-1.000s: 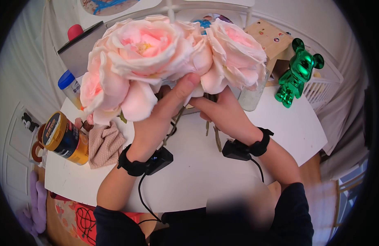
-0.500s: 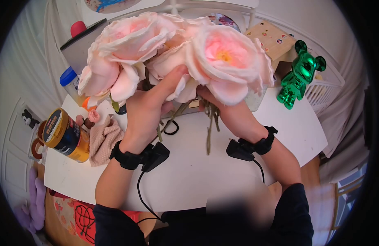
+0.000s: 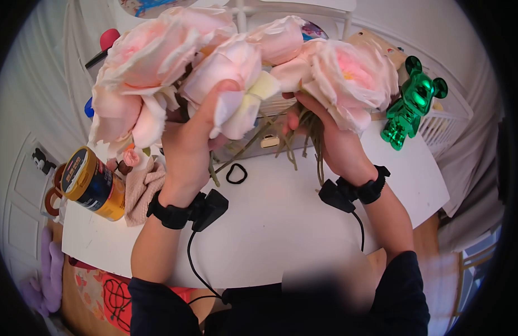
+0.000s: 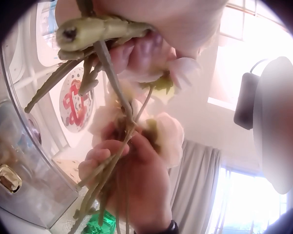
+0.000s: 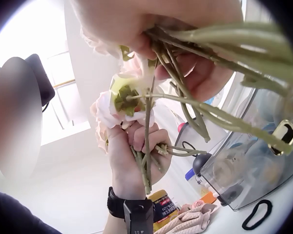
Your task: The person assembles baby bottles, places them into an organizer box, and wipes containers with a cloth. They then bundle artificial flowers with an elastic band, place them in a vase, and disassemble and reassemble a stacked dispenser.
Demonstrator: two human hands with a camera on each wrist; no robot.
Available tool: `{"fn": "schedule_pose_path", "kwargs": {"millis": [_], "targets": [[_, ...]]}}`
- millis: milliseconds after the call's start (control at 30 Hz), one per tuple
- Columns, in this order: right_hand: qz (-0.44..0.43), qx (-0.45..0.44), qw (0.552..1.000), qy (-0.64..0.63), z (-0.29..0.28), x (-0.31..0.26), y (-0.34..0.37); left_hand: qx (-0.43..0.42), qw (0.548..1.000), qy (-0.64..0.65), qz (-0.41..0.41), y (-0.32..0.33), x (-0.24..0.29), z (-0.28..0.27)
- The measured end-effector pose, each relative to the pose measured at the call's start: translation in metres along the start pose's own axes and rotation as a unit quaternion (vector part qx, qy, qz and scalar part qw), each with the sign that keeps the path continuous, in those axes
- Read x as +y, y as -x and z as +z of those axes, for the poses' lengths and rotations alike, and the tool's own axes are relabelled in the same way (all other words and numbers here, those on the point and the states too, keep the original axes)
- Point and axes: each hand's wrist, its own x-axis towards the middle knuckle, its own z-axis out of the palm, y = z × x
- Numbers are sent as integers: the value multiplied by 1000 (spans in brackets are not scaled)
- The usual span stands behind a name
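In the head view the left hand (image 3: 187, 151) grips stems under large pale pink roses (image 3: 152, 50), its thumb against a smaller bloom. The right hand (image 3: 340, 145) holds a second group of green stems (image 3: 315, 140) below a pink rose (image 3: 354, 75). One bloom with a yellow-green underside (image 3: 261, 89) lies between the hands, tilted. In the left wrist view, crossing stems (image 4: 119, 97) hang in front of the right hand (image 4: 144, 190). The right wrist view shows the left hand (image 5: 129, 161) with fingers curled round stems.
A green shiny bear figure (image 3: 413, 103) stands at the right. At the left are a yellow-and-black tub (image 3: 94, 185) and a pink cloth (image 3: 144, 187). A clear box with a gold clasp (image 3: 269, 141) is behind the stems; a black band (image 3: 236, 173) lies on the white table (image 3: 259, 235).
The hands have moved apart, and the roses have spread with them. The right hand has shifted right, uncovering the clasp. The middle bloom has tipped, showing its yellow-green underside.
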Motion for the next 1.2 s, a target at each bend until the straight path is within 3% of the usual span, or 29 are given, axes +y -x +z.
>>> {"fn": "schedule_pose_path", "kwargs": {"millis": [67,133,300,367,533,567,633,667,700,733,933,1000,1067,1133,1200], "targets": [[-43,-52,997,29,-11,10,-3,9,999,11,-42,-3,0,-8],[-48,-37,998,20,-11,7,-3,-73,989,128,-18,-10,-7,-19],[-16,-16,999,-32,-9,-6,-1,-88,994,46,-54,-6,-3,-20],[-18,-28,999,-40,-14,-1,-4,-48,998,1,-33,-2,5,-10],[-38,-54,997,-44,-24,11,-3,-71,997,-5,-38,-2,2,-13],[-117,-61,986,100,-36,25,-2,-89,995,-33,-18,-2,3,-12],[-248,-47,892,375,-43,33,-1,-58,997,-40,-41,2,7,-5],[-247,-48,892,375,-44,32,-1,-27,997,-47,-63,4,9,-2],[-161,-85,954,239,-34,21,-1,-31,997,-46,-57,6,10,0],[-70,-119,986,95,-27,15,-1,-31,997,-46,-58,6,9,-1],[-57,-21,996,68,-17,11,-1,-30,999,-7,-30,-5,-14,-19],[-45,0,999,4,-13,3,-6,-76,996,4,-43,-11,-19,-32],[-38,68,996,-50,-11,-8,-6,-80,996,7,-40,-12,-17,-33],[-39,73,994,-75,-13,-9,-8,-77,997,24,-20,-11,-10,-29],[-36,189,981,-10,-13,-10,-10,-72,994,77,-16,-13,-7,-31]]}}
